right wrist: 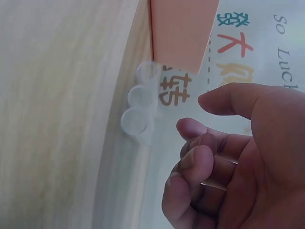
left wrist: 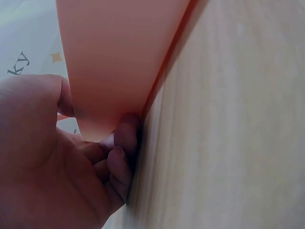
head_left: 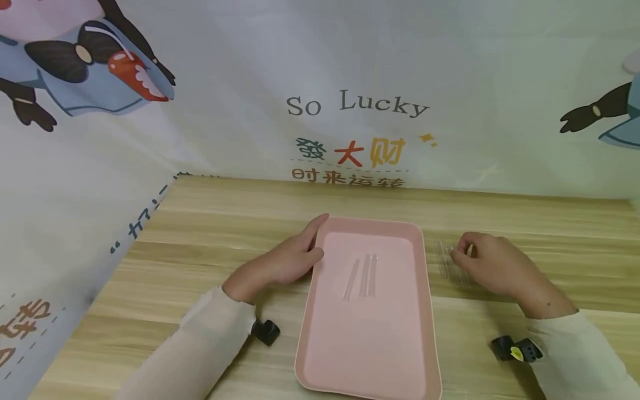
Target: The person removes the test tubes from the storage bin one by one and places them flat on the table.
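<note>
My left hand (head_left: 290,258) grips the left rim of a pink tray (head_left: 370,355), near its far left corner. The left wrist view shows the thumb at the rim and curled fingers (left wrist: 125,138) against the outer wall, close to the table. Inside the tray lie three slim clear tubes (head_left: 366,276), one slanting away from the other two. To the right of the tray, several more clear tubes (head_left: 442,261) lie side by side on the table. Over them hovers my right hand (head_left: 492,264); its thumb and index finger stand apart with nothing between them in the right wrist view, where round tube ends (right wrist: 135,121) show.
The wooden table (head_left: 225,216) reaches back to a printed cloth backdrop (head_left: 475,55) with lettering and cartoon figures, which also rises on the left. Small black devices (head_left: 267,332) sit at both wrists.
</note>
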Action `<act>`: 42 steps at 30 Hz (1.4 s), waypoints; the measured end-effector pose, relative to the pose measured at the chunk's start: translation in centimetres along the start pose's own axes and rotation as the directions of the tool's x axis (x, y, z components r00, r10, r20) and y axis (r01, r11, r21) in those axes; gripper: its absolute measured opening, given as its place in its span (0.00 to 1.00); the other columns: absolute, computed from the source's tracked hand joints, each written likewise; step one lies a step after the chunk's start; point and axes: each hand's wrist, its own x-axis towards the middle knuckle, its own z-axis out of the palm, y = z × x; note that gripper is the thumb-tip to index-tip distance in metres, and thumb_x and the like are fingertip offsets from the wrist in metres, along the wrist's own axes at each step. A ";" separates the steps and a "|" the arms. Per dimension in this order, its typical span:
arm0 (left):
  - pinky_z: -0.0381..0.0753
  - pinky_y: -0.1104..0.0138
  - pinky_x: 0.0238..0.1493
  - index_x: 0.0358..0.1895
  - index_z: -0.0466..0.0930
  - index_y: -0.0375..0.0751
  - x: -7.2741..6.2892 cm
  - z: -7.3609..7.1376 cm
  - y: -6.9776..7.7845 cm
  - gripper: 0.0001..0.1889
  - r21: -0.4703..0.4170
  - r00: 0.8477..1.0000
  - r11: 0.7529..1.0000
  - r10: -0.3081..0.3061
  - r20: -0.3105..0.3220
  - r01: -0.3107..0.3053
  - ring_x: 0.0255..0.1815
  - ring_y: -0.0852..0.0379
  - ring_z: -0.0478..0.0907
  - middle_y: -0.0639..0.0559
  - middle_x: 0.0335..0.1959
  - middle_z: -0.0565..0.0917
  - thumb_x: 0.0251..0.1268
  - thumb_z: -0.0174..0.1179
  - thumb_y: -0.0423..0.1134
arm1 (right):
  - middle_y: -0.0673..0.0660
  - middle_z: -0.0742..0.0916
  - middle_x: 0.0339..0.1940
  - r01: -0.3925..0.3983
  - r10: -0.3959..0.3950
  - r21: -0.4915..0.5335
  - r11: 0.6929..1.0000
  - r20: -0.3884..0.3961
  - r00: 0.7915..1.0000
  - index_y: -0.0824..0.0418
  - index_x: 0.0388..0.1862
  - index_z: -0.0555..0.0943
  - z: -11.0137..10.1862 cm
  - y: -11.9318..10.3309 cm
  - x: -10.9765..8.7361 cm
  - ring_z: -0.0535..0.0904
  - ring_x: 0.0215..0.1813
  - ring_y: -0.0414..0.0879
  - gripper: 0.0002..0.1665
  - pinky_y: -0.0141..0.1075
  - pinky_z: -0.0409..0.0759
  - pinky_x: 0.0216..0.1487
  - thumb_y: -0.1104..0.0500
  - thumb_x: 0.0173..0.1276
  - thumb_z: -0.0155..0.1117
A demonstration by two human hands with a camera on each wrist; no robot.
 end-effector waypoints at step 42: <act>0.77 0.65 0.40 0.80 0.45 0.47 0.2 0.0 0.3 0.35 -0.117 1.000 0.993 -0.002 0.020 0.004 0.31 0.59 0.81 0.49 0.32 0.87 0.72 0.44 0.35 | 0.47 0.74 0.16 0.158 -0.121 0.124 0.980 -0.259 0.958 0.53 0.32 0.80 -0.2 -6.9 -2.6 0.65 0.17 0.36 0.10 0.32 0.67 0.22 0.53 0.74 0.58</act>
